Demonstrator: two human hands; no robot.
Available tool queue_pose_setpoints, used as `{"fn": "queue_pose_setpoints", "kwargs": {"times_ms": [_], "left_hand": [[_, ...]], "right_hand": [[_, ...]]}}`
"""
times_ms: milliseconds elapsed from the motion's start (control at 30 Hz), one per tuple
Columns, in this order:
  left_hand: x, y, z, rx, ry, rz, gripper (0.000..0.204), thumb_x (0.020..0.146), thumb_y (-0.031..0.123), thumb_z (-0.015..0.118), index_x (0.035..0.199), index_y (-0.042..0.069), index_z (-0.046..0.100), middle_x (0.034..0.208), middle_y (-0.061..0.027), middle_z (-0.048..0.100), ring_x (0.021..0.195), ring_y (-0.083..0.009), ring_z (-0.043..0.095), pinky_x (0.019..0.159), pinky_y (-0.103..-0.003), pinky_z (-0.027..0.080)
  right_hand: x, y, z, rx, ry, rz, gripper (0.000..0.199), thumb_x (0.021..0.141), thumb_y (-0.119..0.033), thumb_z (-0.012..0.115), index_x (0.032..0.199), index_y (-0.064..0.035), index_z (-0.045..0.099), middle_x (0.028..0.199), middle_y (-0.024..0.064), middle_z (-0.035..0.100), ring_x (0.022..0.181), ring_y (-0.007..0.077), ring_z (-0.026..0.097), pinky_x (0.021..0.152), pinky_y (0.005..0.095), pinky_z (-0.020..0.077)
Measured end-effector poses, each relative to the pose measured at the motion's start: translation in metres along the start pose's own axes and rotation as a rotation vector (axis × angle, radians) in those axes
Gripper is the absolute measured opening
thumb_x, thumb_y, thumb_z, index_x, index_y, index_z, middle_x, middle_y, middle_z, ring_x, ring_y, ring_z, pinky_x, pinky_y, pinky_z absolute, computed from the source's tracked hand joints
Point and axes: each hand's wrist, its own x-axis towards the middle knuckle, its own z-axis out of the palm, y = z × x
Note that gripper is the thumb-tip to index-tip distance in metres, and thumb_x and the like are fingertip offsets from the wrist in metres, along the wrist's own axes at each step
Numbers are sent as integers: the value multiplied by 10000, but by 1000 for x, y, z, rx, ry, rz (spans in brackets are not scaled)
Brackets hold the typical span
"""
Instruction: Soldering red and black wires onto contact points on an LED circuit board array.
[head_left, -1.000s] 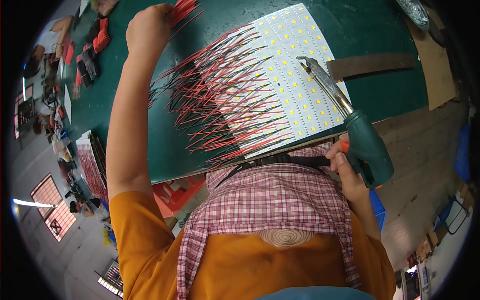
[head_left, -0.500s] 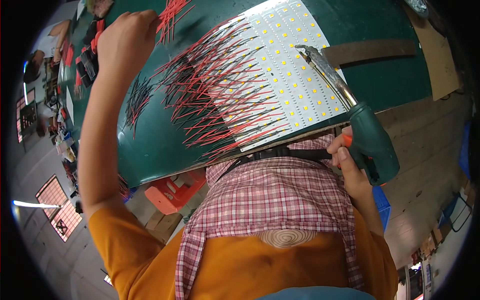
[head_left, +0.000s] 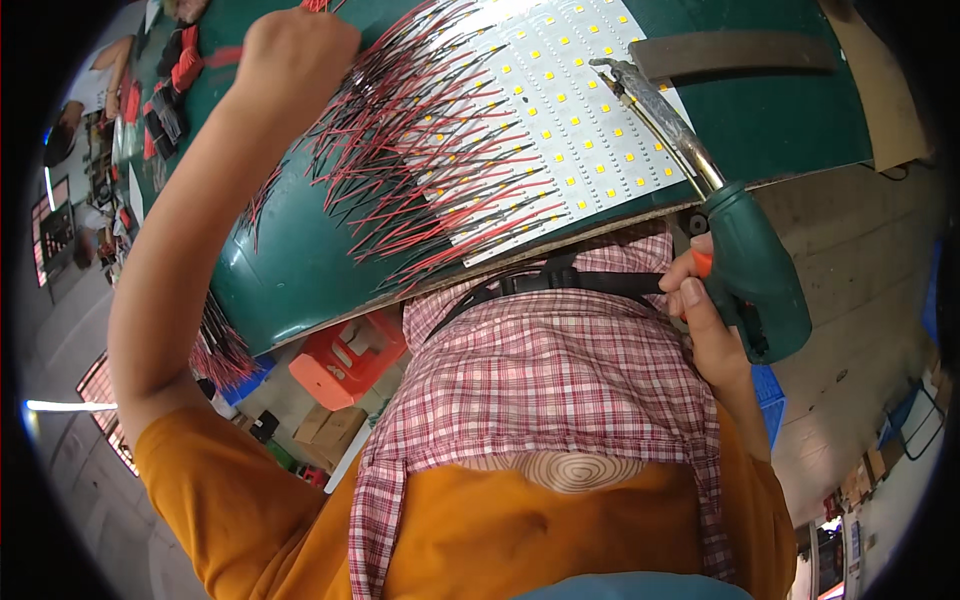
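Observation:
My right hand (head_left: 705, 310) is wrapped round the green handle of a soldering gun (head_left: 760, 280) with an orange trigger. Its metal barrel slants up and left, so the dark tip lies over the right part of a white LED board (head_left: 590, 140) with yellow LEDs. Many red and black wires (head_left: 400, 150) fan out leftward from the board's left side. Beyond their upper left end is my left hand (head_left: 300, 50), fingers curled and turned away; what they hold, if anything, is hidden. A few red wires (head_left: 318, 5) show just past its knuckles.
A dark curved bar (head_left: 735, 55) lies across the board's right edge. Bundles of red and black wire (head_left: 165, 125) sit on the green table (head_left: 290, 300) at far left. Below the front edge is a red plastic stool (head_left: 345, 365). Cardboard (head_left: 880, 100) rests at far right.
My left hand has moved right, from beside the loose red wires to nearer the wires on the board. The view has shifted slightly. My right hand keeps its grip on the soldering gun.

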Motion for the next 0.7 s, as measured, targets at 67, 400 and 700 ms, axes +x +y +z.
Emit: {"fn": "queue_pose_setpoints", "kwargs": {"times_ms": [67, 400, 700], "left_hand": [[-14, -11, -3, -386, 152, -99, 111, 783, 59, 581, 851, -2, 645, 756, -30, 670, 679, -161, 638, 559, -277, 467], [-64, 46, 13, -1627, 1164, -1088, 138, 860, 42, 613, 962, -48, 632, 878, -129, 684, 619, -68, 529, 563, -181, 429], [-59, 48, 20, -1920, 1157, -1014, 180, 861, 71, 619, 985, -58, 639, 901, -136, 679, 638, -63, 510, 547, -166, 364]], "right_hand": [[-1, 2, 0, 51, 42, 55, 112, 860, 13, 520, 965, 11, 558, 825, 44, 574, 658, 63, 484, 606, 218, 414], [3, 3, 1, -34, 10, -78, 245, 906, -43, 482, 1142, 20, 474, 806, 71, 571, 633, 76, 484, 567, 231, 426], [7, -1, 4, -6, -15, -50, 313, 886, -27, 503, 1192, 22, 461, 821, 54, 585, 641, 62, 479, 596, 214, 419]]}}
